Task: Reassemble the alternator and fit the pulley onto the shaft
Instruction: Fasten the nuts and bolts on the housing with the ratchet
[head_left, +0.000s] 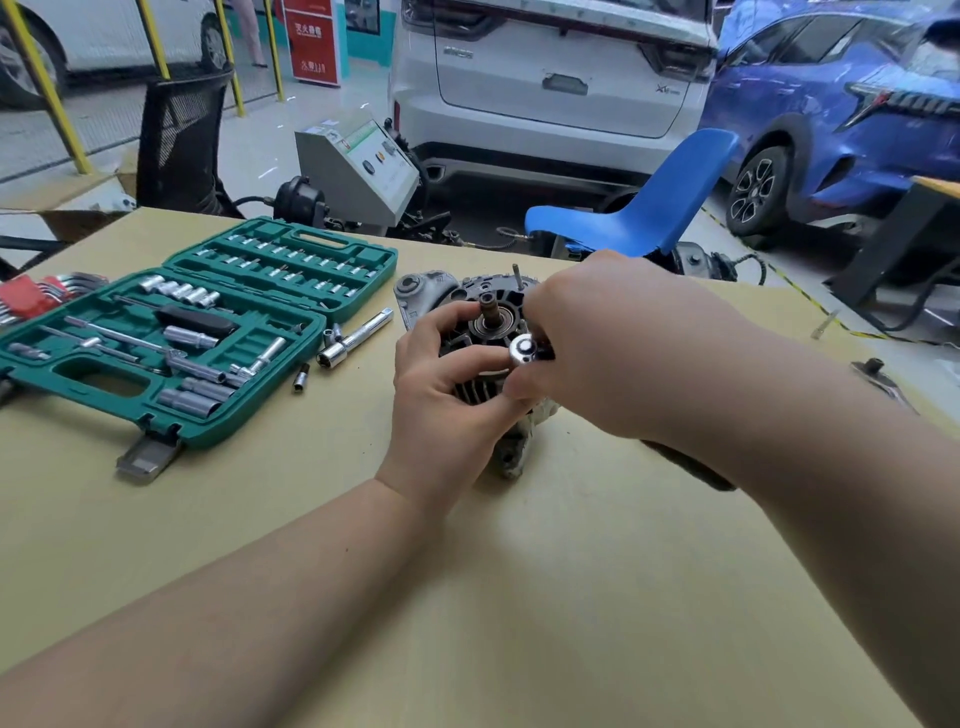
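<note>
The alternator (470, 306) stands on the tan table with its bare shaft (489, 310) pointing up and a dark bearing ring around the shaft base. My left hand (445, 384) grips the housing from the near left side, fingers curled over its top edge. My right hand (597, 343) comes in from the right and holds a chrome ratchet head (523, 349) against the housing top, just right of the shaft. A thin stud (516, 274) sticks up at the far side. No pulley is in view.
An open green socket case (171, 332) lies on the left of the table (519, 597), with loose sockets (332, 353) and an extension bar (363, 332) beside it. Red hex keys (31, 296) are at far left. A blue chair (639, 208) and parked cars stand behind.
</note>
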